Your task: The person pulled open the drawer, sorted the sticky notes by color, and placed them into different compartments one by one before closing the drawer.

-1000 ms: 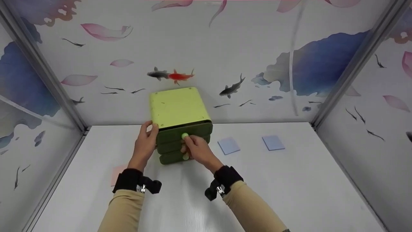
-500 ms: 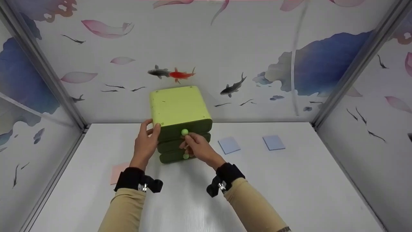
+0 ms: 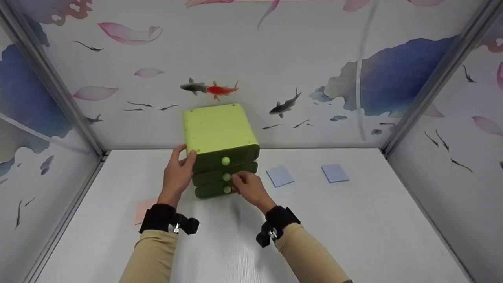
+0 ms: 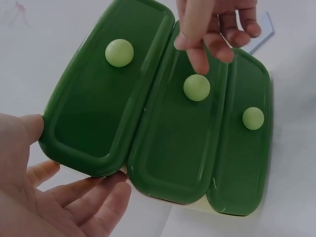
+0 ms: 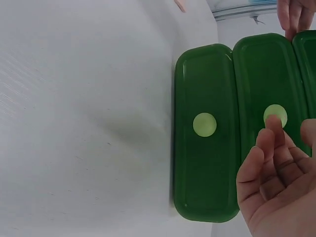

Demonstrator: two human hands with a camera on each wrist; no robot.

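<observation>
A small cabinet with a lime-green top (image 3: 218, 127) and three dark green drawers stands against the back wall. All three drawer fronts sit close to the body, each with a round light green knob. My left hand (image 3: 178, 173) presses the cabinet's left side, its thumb at the upper front corner and its fingers extended along the side. My right hand (image 3: 249, 188) is in front of the middle drawer (image 4: 173, 143), fingers loosely bent. In the right wrist view one fingertip overlaps the middle knob (image 5: 275, 114). Below it shows the bottom drawer's knob (image 5: 204, 124).
Two pale blue square pads (image 3: 280, 176) (image 3: 335, 173) lie on the white table (image 3: 353, 228) right of the cabinet. A pink square (image 3: 144, 210) lies at the left, partly behind the left wrist. Printed panels with metal corner posts (image 3: 428, 78) enclose the back and sides.
The top drawer, slightly out a second ago, has gone in flush. My right hand has left the top knob and moved down to the middle knob. The left hand stays at the cabinet's side.
</observation>
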